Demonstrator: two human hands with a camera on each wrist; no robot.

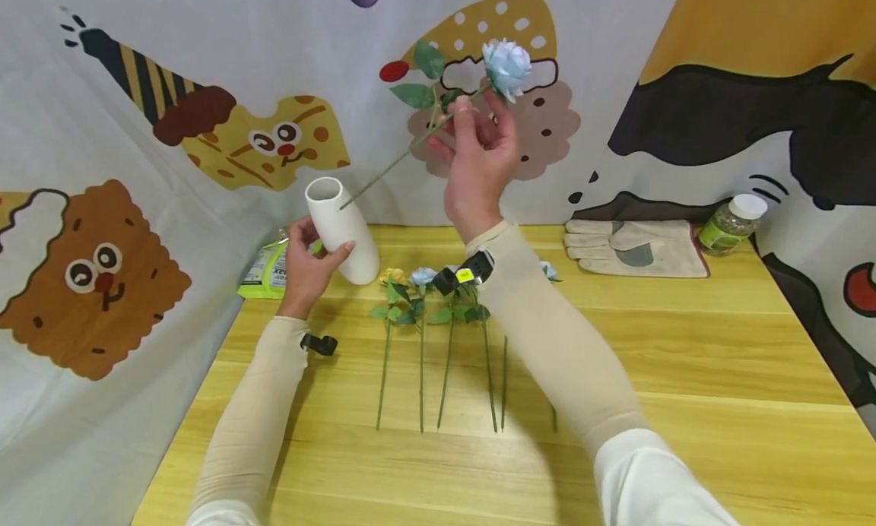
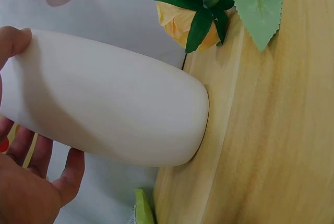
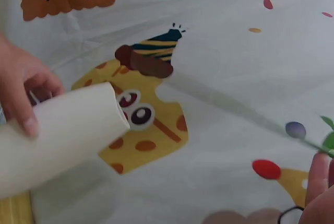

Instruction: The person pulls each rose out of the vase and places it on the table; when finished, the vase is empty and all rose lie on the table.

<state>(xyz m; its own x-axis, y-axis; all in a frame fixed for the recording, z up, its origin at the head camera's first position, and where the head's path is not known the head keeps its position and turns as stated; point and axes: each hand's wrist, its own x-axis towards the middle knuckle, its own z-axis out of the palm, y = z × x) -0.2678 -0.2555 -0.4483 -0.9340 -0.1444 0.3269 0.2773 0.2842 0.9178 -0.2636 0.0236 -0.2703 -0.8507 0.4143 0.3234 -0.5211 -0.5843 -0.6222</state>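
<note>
A tall white vase [image 1: 352, 241] is at the back left of the table. My left hand [image 1: 309, 271] grips its upper part, thumb on the near side and fingers around the other. In the left wrist view, the vase's base [image 2: 193, 125] meets the tabletop. Raised above the table, my right hand [image 1: 482, 157] pinches the stem of an artificial light-blue rose [image 1: 506, 68] just below the bloom. The stem slants down left, its lower end overlapping the vase just below the rim in the head view; whether they touch I cannot tell.
Several artificial roses with green stems [image 1: 421, 359] lie side by side mid-table, partly under my right arm. A yellow rose [image 2: 177, 23] lies near the vase. A green packet [image 1: 263, 271] is behind my left hand. Gloves [image 1: 636, 248] and a white-capped jar [image 1: 732, 226] are at back right.
</note>
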